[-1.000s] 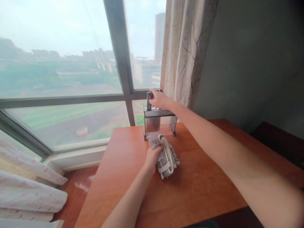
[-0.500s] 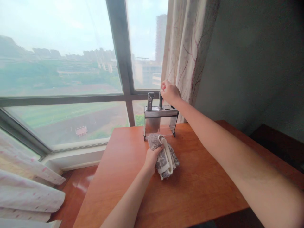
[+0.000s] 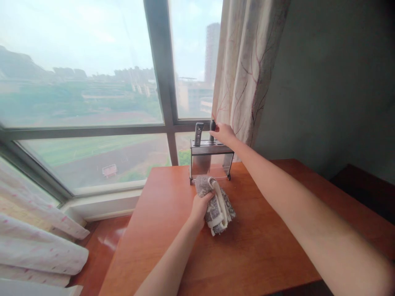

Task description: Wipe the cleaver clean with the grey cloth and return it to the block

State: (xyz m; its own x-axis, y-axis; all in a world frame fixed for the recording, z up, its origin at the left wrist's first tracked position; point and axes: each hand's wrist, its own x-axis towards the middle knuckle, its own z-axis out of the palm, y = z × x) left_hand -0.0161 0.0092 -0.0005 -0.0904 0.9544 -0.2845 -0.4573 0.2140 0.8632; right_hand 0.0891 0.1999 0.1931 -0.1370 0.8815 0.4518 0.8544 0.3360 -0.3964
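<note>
A knife rack (image 3: 212, 150) with clear sides and a metal top stands at the table's far edge. Two black handles rise from its slots: a riveted knife handle (image 3: 199, 134) on the left and a ridged knife handle (image 3: 212, 128) beside it. My right hand (image 3: 224, 134) is closed at the ridged one, its thumb across the lower front; the other fingers are partly hidden. In front of the rack, my left hand (image 3: 201, 205) grips a folded grey-and-white towel (image 3: 217, 207), thumb on top, just above or on the tabletop.
The brown wooden table (image 3: 154, 230) extends toward me and to the right. Behind it is a large window with a dark frame (image 3: 169, 98). A patterned curtain (image 3: 243, 74) hangs behind the rack, and a white curtain (image 3: 40, 246) is at lower left.
My right hand has slid down from the top of the ridged handle to its right side, exposing the handle's top. My left hand still holds the towel. The view has shifted slightly.
</note>
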